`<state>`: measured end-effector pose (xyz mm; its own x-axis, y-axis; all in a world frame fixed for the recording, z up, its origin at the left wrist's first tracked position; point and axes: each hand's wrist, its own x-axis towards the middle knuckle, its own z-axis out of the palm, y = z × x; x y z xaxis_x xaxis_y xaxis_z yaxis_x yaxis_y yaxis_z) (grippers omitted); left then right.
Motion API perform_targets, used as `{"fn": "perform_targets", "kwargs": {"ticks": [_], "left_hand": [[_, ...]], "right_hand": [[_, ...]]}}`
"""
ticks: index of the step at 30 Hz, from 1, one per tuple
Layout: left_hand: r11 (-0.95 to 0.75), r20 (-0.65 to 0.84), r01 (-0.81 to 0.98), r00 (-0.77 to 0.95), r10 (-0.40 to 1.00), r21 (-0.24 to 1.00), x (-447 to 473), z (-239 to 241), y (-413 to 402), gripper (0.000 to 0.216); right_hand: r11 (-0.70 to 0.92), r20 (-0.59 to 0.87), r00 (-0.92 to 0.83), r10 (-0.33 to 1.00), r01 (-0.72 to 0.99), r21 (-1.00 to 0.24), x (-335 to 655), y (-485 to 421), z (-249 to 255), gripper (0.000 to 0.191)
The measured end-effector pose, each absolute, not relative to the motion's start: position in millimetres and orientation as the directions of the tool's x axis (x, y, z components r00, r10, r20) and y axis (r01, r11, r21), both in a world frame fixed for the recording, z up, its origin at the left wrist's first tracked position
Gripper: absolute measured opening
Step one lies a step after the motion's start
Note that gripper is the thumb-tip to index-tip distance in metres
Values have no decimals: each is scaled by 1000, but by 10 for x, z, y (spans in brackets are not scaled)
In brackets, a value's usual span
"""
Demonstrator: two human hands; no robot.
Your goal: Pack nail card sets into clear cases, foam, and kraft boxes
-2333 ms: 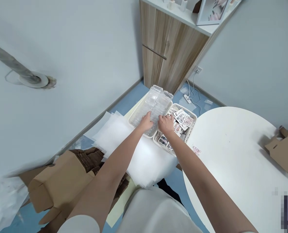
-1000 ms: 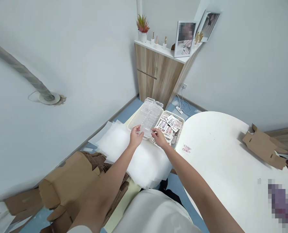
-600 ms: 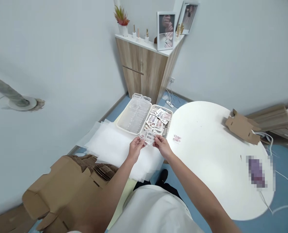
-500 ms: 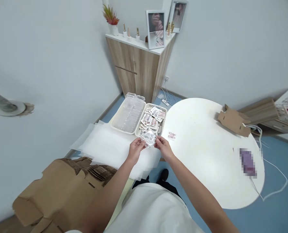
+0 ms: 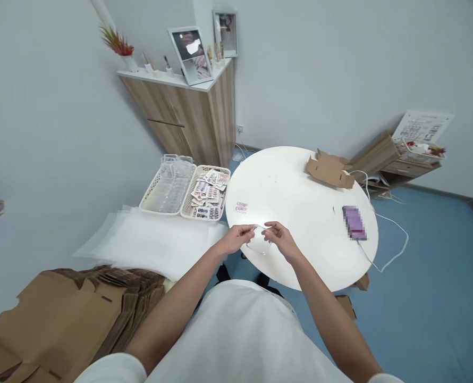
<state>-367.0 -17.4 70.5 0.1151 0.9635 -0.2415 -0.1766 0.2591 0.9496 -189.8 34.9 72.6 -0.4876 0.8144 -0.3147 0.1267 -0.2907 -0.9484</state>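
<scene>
Between my two hands, over the near-left edge of the round white table [image 5: 300, 213], is a small clear plastic case [image 5: 259, 244]. My left hand [image 5: 238, 238] pinches its left side. The right hand [image 5: 281, 240] grips the upper right side, its fingers curled and closed. The case is see-through, so I cannot tell what lies inside it. Just beyond my hands, a small card of pink press-on nails [image 5: 242, 207] lies on the table.
To the left stand a basket of clear plastic cases [image 5: 168, 189] and a basket of nail cards [image 5: 207, 194]. Translucent sheets [image 5: 141, 239] and flattened cardboard boxes [image 5: 69, 314] lie nearer. An open cardboard box [image 5: 330, 170] and a blurred purple phone-like object with a cable [image 5: 354, 222] sit on the table.
My view has turned right. Both hands have carried the clear case from in front of the nail-card basket to over the edge of the round table, still holding it.
</scene>
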Motion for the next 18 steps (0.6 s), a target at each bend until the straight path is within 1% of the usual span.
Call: {"fn": "perform_targets", "kwargs": {"ticks": [2,4,6,8,11,12,14,16,18], "left_hand": [[250,-246,-149,44,968,957,-3454,694,-72,38],[252,-269,-194,-68,961,948,-3245,643,-8,41],[267,-308,-255,-138,941,929,-3040,580,3,43],[307,-350,-266,-131,928,914,-2833,529,-27,48],[376,-396,-227,-49,917,898,-2528,496,-66,59],[390,-406,-224,-31,913,893,-2437,495,-62,57],[405,-424,-241,-29,905,882,-2290,502,-27,47],[411,-440,-256,-66,896,875,-2199,511,29,39],[411,-442,-234,-98,892,881,-2161,514,84,37]], "right_hand": [[-317,-341,-471,813,134,-939,-1673,373,743,30],[-369,-377,-408,831,100,-924,-1471,396,740,31],[-421,-406,-335,850,30,-907,-1287,409,725,33],[-447,-419,-278,864,-44,-893,-1124,401,703,34],[-461,-428,-236,872,-109,-881,-934,342,654,34],[-463,-430,-226,874,-119,-878,-889,312,632,34],[-461,-431,-202,879,-132,-878,-820,248,581,34],[-454,-429,-183,885,-131,-881,-770,196,529,35],[-450,-427,-180,886,-115,-885,-723,170,482,35]]}}
